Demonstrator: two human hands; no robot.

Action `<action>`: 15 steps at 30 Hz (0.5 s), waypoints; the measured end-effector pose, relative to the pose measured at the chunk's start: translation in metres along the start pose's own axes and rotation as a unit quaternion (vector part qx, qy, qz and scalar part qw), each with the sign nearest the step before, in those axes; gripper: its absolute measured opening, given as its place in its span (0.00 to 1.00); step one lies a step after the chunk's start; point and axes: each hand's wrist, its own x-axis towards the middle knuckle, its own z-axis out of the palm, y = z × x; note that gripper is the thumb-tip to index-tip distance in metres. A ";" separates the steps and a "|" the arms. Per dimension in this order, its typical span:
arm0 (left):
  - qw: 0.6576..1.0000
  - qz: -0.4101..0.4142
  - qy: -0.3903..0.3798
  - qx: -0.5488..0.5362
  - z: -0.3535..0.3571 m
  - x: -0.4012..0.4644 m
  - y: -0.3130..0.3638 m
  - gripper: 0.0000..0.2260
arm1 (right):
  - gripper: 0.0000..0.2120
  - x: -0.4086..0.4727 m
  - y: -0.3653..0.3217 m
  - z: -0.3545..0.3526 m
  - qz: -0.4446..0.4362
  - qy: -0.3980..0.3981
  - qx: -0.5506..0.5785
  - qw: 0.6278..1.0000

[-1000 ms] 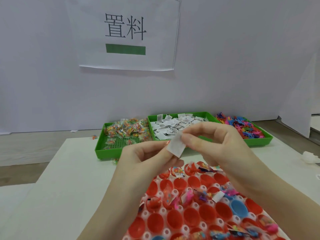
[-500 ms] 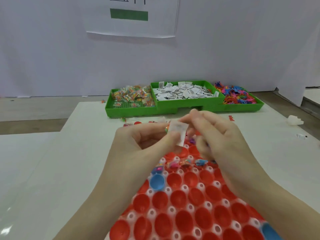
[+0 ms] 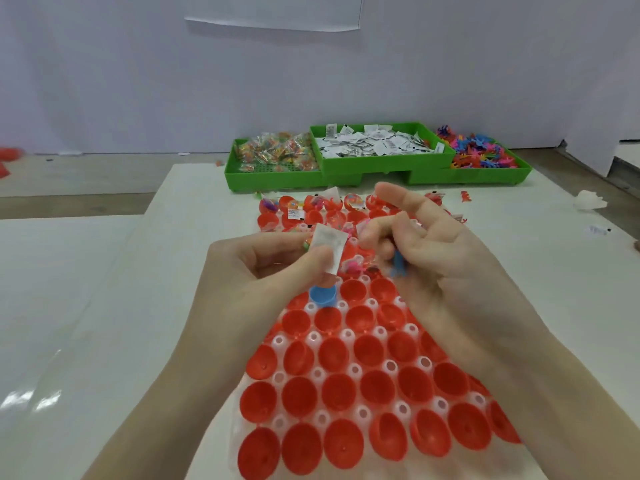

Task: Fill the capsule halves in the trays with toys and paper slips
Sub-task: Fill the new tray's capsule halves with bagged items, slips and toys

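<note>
Head view: the left hand (image 3: 263, 268) pinches a white paper slip (image 3: 328, 244) between thumb and curled fingers, holding it above the middle of the capsule tray (image 3: 313, 337). The right hand (image 3: 433, 258) sits just beside it, apart from the slip; its lower fingers are curled round a blue toy (image 3: 398, 263), while the index finger and thumb are extended and loose. The tray, white with round sockets, lies on the white surface (image 3: 104, 306) toward its near edge and carries red capsule halves (image 3: 339, 393). The halves nearest the camera hold nothing visible; those in the far rows hold coloured toys and slips. 1 blue capsule half (image 3: 322, 295) stands in the tray directly below the left thumb. Along the far edge of the surface stand 3 green bins: the left bin (image 3: 273, 176) holds wrapped toys in clear packets, the middle bin (image 3: 381, 161) holds white paper slips, and the right bin (image 3: 485, 174) holds loose coloured plastic toys. A crumpled white scrap (image 3: 588, 201) lies near the right edge of the surface.
</note>
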 end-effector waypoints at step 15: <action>0.987 0.002 -0.155 -0.047 -0.004 -0.012 0.007 0.12 | 0.27 -0.006 -0.004 0.012 -0.036 -0.026 -0.131 0.990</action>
